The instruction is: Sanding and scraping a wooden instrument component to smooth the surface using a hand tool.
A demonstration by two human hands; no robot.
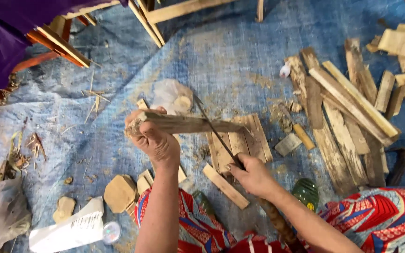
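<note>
the left hand (153,138) is wrapped tight around the 9 o'clock end of a rough wooden stick (188,124), held above the blue tarp (221,56); the stick's long axis runs 9 to 3 o'clock, free end pointing to 3. the right hand (254,178), at 5 o'clock from the stick, is clenched on a thin knife (214,131) whose blade slants toward 11, crossing the stick near its middle. flat slats (240,143) lie beneath

wood stick (188,124) above flat slats (240,143) | plank pile (348,112) right | glue tube (71,232) lower left
</note>
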